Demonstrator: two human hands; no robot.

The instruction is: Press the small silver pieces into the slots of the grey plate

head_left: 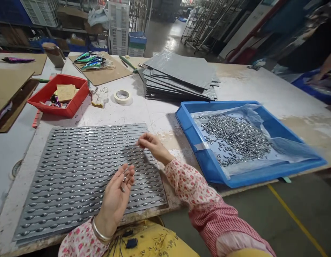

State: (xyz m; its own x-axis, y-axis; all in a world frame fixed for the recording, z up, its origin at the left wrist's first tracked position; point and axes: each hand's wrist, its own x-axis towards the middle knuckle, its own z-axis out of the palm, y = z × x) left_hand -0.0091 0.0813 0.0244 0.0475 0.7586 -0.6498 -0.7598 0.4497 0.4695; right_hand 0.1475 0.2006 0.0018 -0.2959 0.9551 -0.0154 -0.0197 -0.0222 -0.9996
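Now, hands [115,194] [152,144] over grooved tray [74,167]

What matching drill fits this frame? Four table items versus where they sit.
Items:
1. red bin
2. tape roll
3. blue tray
4. grey sheet stack

Places:
A. right side, holding small metal pieces
B. far middle of the table
C. left side, holding a cardboard piece
D. lying flat on the bare surface, between 1 and 4

Pairs: 1-C, 2-D, 3-A, 4-B
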